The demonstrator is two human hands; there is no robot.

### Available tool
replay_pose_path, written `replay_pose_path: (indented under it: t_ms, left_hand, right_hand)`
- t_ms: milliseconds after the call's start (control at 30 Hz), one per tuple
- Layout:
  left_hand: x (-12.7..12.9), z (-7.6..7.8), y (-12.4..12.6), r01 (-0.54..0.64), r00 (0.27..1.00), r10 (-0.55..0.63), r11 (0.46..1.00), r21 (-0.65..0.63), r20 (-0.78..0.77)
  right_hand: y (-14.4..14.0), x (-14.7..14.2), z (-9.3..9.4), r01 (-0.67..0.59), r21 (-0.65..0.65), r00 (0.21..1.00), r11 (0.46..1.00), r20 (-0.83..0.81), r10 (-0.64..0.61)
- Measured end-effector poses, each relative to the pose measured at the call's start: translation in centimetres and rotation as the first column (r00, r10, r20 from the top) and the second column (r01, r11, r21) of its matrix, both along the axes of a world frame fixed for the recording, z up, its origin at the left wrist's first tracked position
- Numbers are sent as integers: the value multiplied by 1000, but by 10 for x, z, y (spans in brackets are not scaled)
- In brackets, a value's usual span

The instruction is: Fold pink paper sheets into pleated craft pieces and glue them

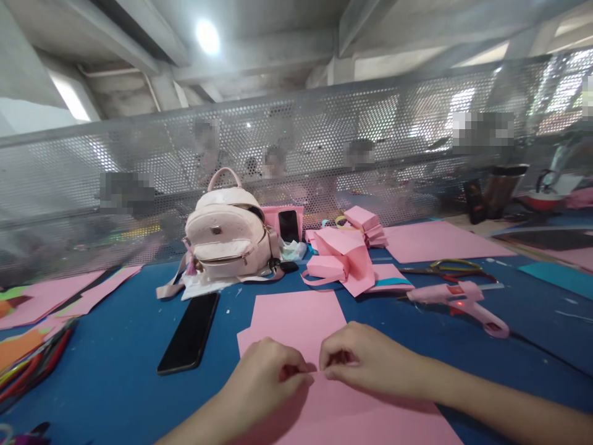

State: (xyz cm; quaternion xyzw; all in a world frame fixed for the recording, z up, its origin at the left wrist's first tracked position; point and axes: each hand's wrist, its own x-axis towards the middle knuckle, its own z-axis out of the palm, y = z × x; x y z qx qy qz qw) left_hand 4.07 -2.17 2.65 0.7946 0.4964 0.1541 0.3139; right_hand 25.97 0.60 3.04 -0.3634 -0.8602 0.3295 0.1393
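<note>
"While both your hands meet over the pink, where does the pale pink flat sheet of paper [364, 411] lie from them?"

"It spreads from your fingertips towards you on the smooth blue table [115, 346], running out of view below, so its long axis can't be told. More pink paper [296, 318] shows beyond your knuckles, towards the table's far edge."

"Which hand is nearer?"

"Neither. Your left hand [266, 377] and right hand [364, 358] face each other, just apart, along a line crossing the sheet, edge or crease. Each has thumb and forefinger closed in a narrow pinch, apparently on the paper there. Your right forearm reaches in from the table's right side."
</note>
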Motion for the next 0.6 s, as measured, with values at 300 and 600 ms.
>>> replay_pose_path:
  t_ms: [300,600]
  left_hand:
    - [-7,17,-5,18,988,29,954,299,-152]
    - [-35,43,22,-88,984,130,948,307,-121]
  right_hand:
    - [-4,4,18,71,282,997,957,13,-77]
    - [36,40,42,241,377,969,894,-36,-246]
